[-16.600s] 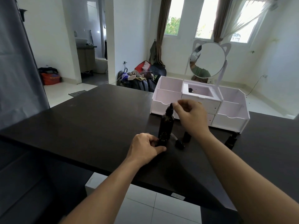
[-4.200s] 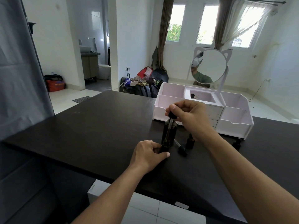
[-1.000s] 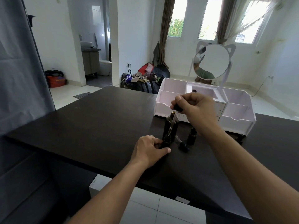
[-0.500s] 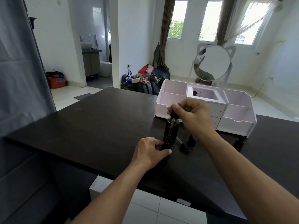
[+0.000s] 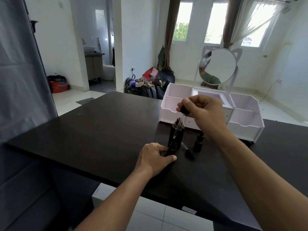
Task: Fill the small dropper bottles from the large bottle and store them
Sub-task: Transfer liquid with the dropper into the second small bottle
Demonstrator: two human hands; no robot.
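Note:
The large dark bottle [image 5: 176,137] stands uncapped on the black table [image 5: 103,130]. My right hand [image 5: 205,112] pinches the black bulb of a dropper [image 5: 184,111] just above the bottle's neck. Its glass pipette slants down and left in front of the bottle. My left hand [image 5: 155,158] is closed around a small dark bottle [image 5: 169,153] at the large bottle's base, which is mostly hidden by my fingers. Another small dropper bottle [image 5: 198,142] stands capped to the right. A loose dropper cap [image 5: 189,151] lies between them.
A white organiser [image 5: 245,129] with open compartments, drawers and a cat-ear mirror [image 5: 218,65] stands behind the bottles. A further small dark bottle [image 5: 248,144] sits by its front right corner, partly hidden by my right arm. The table's near edge runs below my forearms.
Half a second ago the dropper sat down in the large bottle's neck. My right hand has since lifted it out, and the pipette now hangs in front of the bottle. My left hand has not moved.

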